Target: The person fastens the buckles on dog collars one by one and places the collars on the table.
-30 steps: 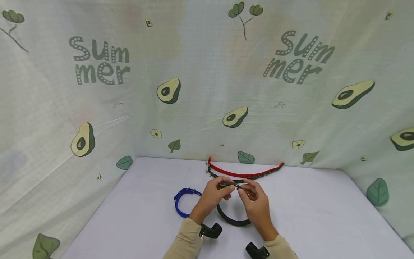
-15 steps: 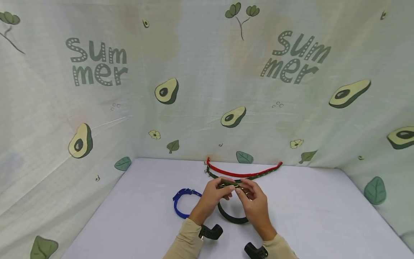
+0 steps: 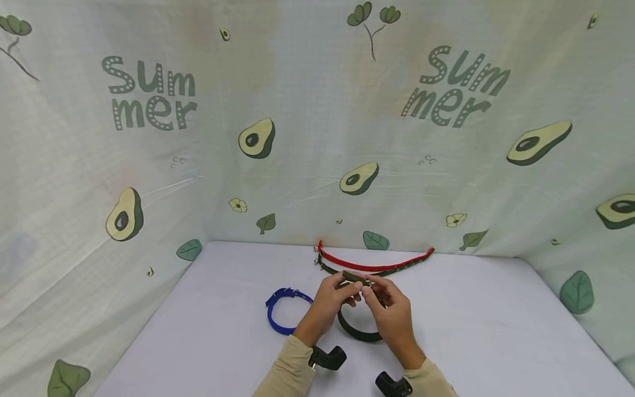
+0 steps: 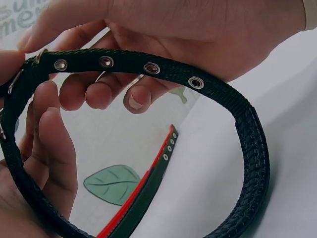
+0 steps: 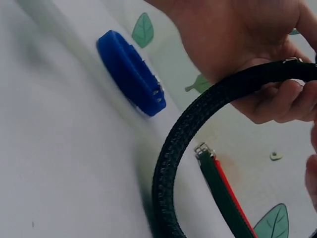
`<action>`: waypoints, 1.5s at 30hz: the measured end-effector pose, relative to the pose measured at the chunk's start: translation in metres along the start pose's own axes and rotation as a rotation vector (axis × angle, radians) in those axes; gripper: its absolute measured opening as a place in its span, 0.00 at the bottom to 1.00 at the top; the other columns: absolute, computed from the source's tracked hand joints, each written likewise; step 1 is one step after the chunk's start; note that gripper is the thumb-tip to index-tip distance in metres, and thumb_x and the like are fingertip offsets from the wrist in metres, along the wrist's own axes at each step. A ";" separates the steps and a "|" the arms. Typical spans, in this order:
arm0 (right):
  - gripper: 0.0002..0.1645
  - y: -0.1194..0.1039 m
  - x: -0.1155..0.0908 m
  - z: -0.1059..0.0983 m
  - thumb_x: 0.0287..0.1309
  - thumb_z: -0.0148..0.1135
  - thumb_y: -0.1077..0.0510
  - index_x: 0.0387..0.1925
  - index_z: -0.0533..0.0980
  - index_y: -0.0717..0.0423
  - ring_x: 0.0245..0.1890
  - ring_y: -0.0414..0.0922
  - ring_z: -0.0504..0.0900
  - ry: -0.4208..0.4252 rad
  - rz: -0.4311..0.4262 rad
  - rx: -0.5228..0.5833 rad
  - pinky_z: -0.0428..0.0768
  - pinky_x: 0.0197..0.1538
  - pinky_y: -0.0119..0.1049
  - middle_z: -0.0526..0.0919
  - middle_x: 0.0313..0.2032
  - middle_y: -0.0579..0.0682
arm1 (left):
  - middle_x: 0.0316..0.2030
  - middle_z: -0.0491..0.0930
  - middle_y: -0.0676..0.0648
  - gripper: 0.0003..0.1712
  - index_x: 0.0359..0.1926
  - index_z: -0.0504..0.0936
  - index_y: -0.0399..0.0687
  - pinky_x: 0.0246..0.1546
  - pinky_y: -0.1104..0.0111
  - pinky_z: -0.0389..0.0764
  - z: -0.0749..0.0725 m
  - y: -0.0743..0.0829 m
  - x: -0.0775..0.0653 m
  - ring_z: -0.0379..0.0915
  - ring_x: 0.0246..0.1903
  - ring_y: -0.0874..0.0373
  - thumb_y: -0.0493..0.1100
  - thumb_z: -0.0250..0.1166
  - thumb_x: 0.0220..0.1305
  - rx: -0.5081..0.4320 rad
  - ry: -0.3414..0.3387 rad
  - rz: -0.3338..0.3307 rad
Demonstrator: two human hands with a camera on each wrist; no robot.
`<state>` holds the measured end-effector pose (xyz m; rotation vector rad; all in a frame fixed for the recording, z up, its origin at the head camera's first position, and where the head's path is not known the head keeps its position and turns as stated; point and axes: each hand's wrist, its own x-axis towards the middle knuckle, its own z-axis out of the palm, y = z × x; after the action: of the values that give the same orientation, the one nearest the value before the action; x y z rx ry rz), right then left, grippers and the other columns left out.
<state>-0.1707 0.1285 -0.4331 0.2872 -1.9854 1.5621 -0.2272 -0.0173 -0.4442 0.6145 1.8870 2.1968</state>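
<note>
Both hands hold a dark green collar (image 3: 359, 334), bent into a loop that hangs between them over the table. Its buckle (image 4: 16, 82) is at the fingertips, where the strap passes through the metal. Metal-ringed eyelets (image 4: 151, 68) run along one stretch of the strap. The left hand (image 3: 324, 304) pinches the collar at its buckle end, with a short green piece showing above the fingers. Close beside it, the right hand (image 3: 394, 317) pinches the strap with thumb and fingers. Fingers partly hide the buckle.
Left of the hands lies a buckled blue collar (image 3: 270, 318) on the white table (image 3: 213, 342). A red collar (image 3: 357, 267) and another green collar (image 3: 407, 266) lie stretched side by side behind the hands. A printed cloth (image 3: 307, 99) hangs behind the table.
More of the green strap now shows above the left fingers, pointing up to the left. The hanging loop has shifted slightly right. Both hands keep their pinch close together.
</note>
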 end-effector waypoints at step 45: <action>0.14 0.040 0.005 -0.002 0.66 0.62 0.68 0.52 0.77 0.67 0.29 0.47 0.84 0.037 0.185 0.269 0.84 0.32 0.34 0.83 0.39 0.63 | 0.44 0.81 0.52 0.15 0.51 0.85 0.49 0.38 0.70 0.81 0.005 0.004 -0.001 0.79 0.36 0.60 0.45 0.70 0.65 0.339 0.073 0.062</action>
<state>-0.1947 0.1428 -0.4623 0.1824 -1.8153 1.9418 -0.2239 -0.0143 -0.4398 0.6612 2.3322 1.9712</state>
